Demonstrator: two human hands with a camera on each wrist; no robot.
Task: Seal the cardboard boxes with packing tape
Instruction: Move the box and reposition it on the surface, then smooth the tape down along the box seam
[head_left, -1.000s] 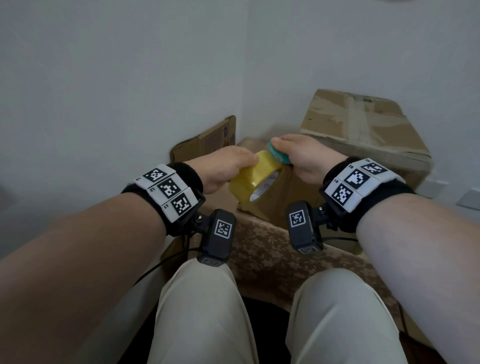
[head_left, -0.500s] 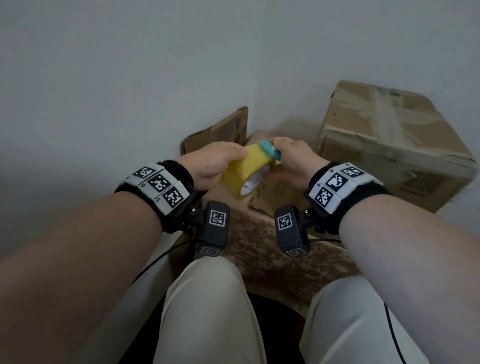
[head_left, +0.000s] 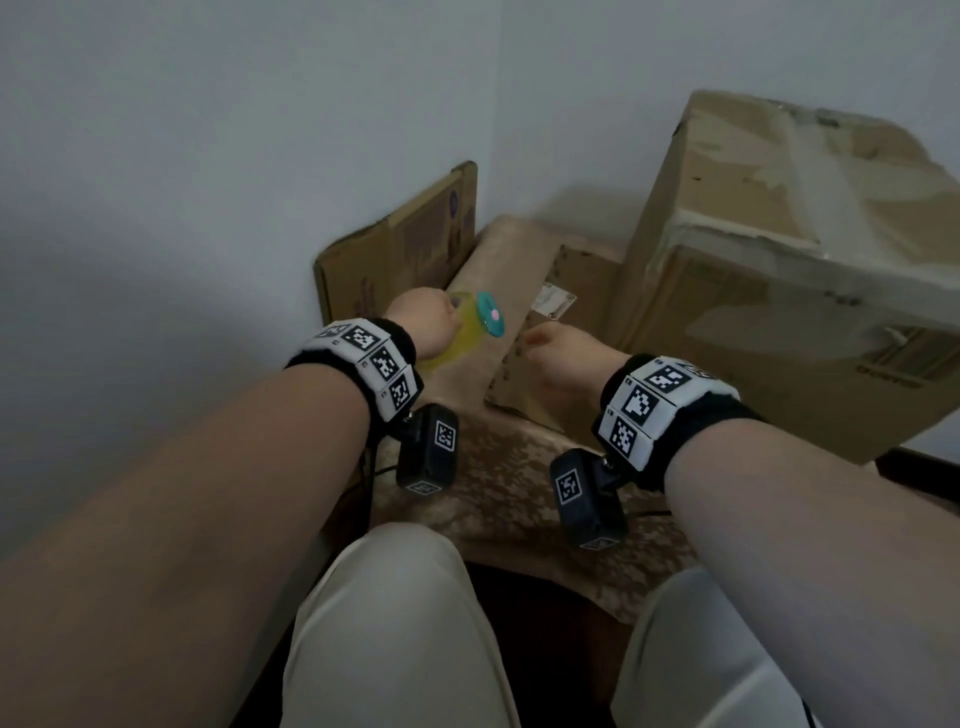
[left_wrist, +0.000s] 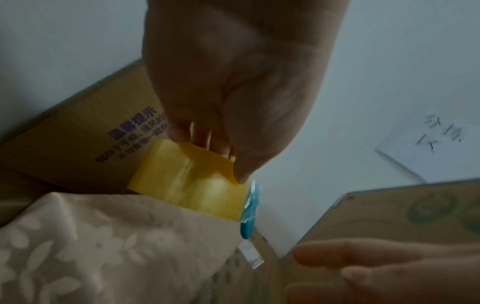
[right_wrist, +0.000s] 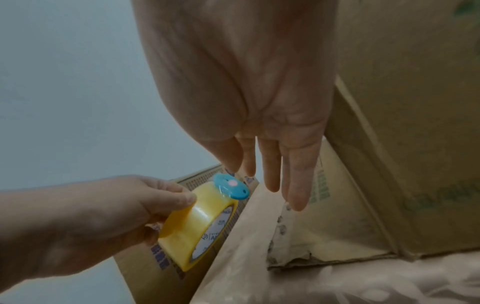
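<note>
Left fingers: we see the fingers (right_wrist: 166, 197) of the left hand (head_left: 426, 325) curled round the yellow tape roll (right_wrist: 197, 228), thumb on the outer face, so this hand holds the roll.
Tape roll: it is tilted, held above the left edge of the patterned cloth (head_left: 498, 493), with a teal cutter (head_left: 491, 314) clipped at its upper rim; a pink dot shows on the cutter.
Right fingers: the fingers (right_wrist: 296, 185) of the right hand (head_left: 566, 364) are straight and close together, holding nothing; they point down toward the small box (head_left: 582, 291).
Gap between hands: the right hand is just beside the roll, apart from it.
Small box: it lies low on the cloth, between the roll and the large box (head_left: 779, 270), with a white label on its top; we cannot tell if the fingertips touch it.
Large box: it stands at the right, against the wall, its top covered with worn tape strips.
Flat cardboard: 1 flattened carton (head_left: 400, 244) leans on the left wall behind the roll, with blue print on it.
Wrists: both carry marker bands and a black camera unit below.
</note>
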